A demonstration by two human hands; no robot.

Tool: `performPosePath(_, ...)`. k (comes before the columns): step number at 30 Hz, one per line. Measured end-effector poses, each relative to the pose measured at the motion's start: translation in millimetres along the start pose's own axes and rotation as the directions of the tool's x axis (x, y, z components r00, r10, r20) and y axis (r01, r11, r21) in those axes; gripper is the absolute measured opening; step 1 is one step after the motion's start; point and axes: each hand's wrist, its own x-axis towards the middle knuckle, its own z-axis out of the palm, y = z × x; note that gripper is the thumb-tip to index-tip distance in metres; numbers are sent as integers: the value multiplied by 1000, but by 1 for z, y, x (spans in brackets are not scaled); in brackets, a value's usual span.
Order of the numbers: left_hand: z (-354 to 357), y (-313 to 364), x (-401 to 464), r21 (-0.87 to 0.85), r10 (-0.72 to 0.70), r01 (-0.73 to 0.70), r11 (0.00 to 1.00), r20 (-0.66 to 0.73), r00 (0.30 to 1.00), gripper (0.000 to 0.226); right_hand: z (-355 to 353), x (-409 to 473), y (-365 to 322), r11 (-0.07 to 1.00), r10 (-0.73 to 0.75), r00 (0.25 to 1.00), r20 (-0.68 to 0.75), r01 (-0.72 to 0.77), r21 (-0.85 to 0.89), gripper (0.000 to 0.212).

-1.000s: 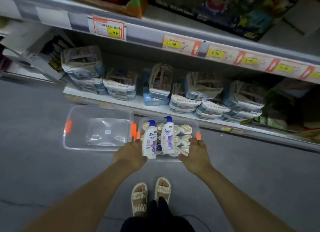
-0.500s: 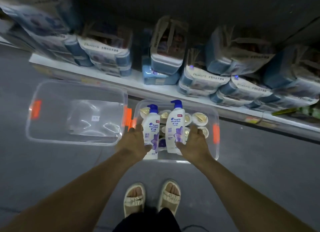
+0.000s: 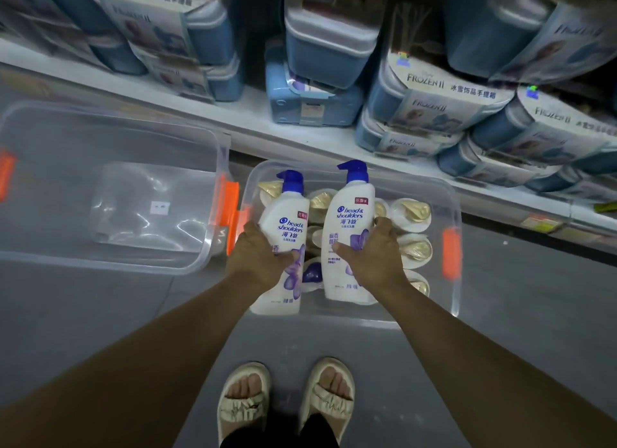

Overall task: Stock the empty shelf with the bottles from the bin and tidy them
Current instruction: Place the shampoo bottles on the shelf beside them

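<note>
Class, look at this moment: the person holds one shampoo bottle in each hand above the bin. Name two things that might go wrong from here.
1. The left hand and right hand each grip a shampoo bottle single-handed; one might slip and drop onto the gold-capped bottles in the bin.
2. The lid lies on the floor beside the bin, a possible tripping hazard.

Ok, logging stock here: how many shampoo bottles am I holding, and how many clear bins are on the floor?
White shampoo bottles with blue pump caps, held: 2
Clear plastic bins with orange latches: 2
Total: 4
Gold-capped bottles in the right bin are partly hidden, so not counted.
</note>
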Motion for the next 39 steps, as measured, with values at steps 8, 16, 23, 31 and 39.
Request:
performPosePath(8, 6, -1, 11, -83, -58, 60, 995, 35, 998, 61, 2, 20, 1, 992, 114, 992, 58, -111, -51, 62)
performPosePath(16, 2, -4, 9, -104, -37, 40, 994, 32, 999, 62, 3, 17, 3, 990, 107, 992, 60, -112, 82, 60)
performPosePath(23, -26, -2, -19, -108, 19, -29, 994, -91, 996, 61, -21, -14, -18, 982, 5, 996, 88, -21, 186, 56)
performPosePath(31, -104, 30, -89, -84, 59, -73, 994, -151, 987, 64, -82, -79, -98, 969, -131, 981, 142, 97, 226, 55)
performPosePath(39, -207, 77, -182, -148, 96, -137, 980, -255, 962, 63, -170, -168, -194, 945, -273, 958, 89, 250, 209, 56)
